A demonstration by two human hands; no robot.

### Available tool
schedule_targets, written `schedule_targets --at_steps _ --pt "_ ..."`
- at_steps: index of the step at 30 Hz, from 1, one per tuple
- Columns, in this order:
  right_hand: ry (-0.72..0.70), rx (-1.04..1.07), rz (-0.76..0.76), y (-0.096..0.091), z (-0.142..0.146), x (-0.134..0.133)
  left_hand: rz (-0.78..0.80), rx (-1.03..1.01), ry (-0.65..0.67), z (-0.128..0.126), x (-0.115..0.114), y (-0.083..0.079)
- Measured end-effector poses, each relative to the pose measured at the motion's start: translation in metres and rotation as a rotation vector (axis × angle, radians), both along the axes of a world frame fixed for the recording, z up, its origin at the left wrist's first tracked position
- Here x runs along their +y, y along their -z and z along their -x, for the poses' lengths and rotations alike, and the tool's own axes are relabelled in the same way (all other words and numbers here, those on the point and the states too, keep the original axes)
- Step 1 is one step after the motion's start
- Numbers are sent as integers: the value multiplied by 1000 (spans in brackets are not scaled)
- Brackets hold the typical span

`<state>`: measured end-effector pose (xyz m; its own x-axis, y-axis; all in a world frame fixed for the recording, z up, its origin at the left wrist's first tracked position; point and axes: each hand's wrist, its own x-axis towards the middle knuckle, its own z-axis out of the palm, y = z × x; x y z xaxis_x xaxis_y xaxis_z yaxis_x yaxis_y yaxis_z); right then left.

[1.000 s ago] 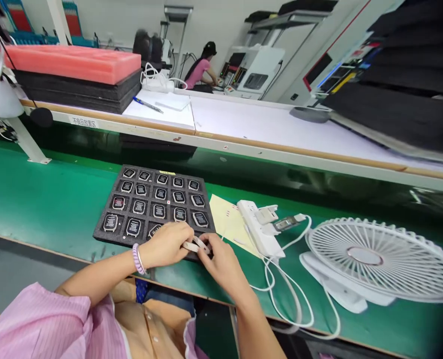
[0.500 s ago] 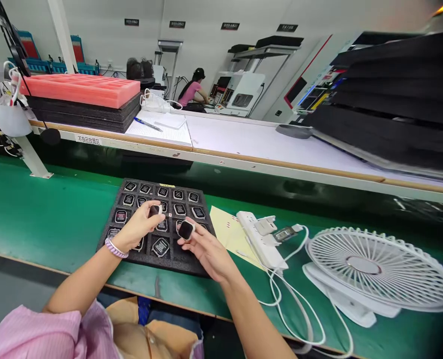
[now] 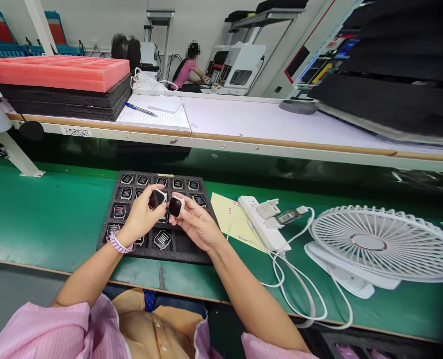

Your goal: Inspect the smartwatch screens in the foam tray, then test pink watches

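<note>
My left hand [image 3: 142, 212] pinches a smartwatch [image 3: 156, 199] with a dark screen and a pale case. In my right hand [image 3: 197, 223] is a second smartwatch [image 3: 176, 206], its black screen tilted up. The two watches are side by side, close together, above a black foam tray [image 3: 184, 244]. Rows of square pockets in the tray hold several smartwatches with lit text on their screens, such as one [image 3: 162, 239] near the front. My hands cover some of the middle pockets.
Right of the tray lie yellow paper [image 3: 221, 212], a white power strip [image 3: 261, 227] with cables, and a white fan [image 3: 378, 244]. A raised shelf [image 3: 236, 117] behind carries pink foam [image 3: 64, 72] on black foam, and a notebook [image 3: 150, 117] with a pen.
My right hand has moved left and up, bringing its watch beside the left one. The left watch's screen has turned further into view. The camera view has shifted slightly.
</note>
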<state>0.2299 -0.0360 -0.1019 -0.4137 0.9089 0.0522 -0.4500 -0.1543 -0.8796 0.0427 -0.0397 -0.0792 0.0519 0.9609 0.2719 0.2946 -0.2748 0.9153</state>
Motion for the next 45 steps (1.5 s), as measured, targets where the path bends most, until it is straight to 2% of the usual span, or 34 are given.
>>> schedule_targets --at_steps 5,11,17,24,45 --pt "-9 75 143 14 -2 2 -14 91 -53 -4 -1 16" --pt "-46 196 225 16 -2 3 -33 150 -63 -5 -3 22" --pt "-29 128 207 18 -2 2 -64 144 -74 -5 -2 23" --pt "-30 169 245 17 -1 2 -77 176 -103 -5 -3 25" --pt "-7 98 188 16 -2 1 -53 178 -90 -5 -3 25"
